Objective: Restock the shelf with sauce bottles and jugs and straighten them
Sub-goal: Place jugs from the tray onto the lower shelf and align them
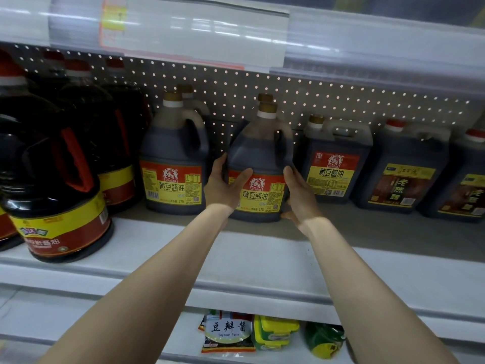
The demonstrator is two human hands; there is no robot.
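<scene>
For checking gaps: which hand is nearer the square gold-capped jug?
Right. The right hand holds the middle jug on its right side, just left of the square jug; the left hand holds the other side, farther off.

Dark soy-sauce jug (258, 164) stands upright on shelf (262, 261).

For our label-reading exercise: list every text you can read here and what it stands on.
"黄豆酱油": held jug, jug left of it, square jug.
"1.75L": those first two.
"老陈醋": vinegar jug.
"豆瓣酱", "Soybean Paste": pouch.
Fine print and shelf tag: too blurred.
</scene>
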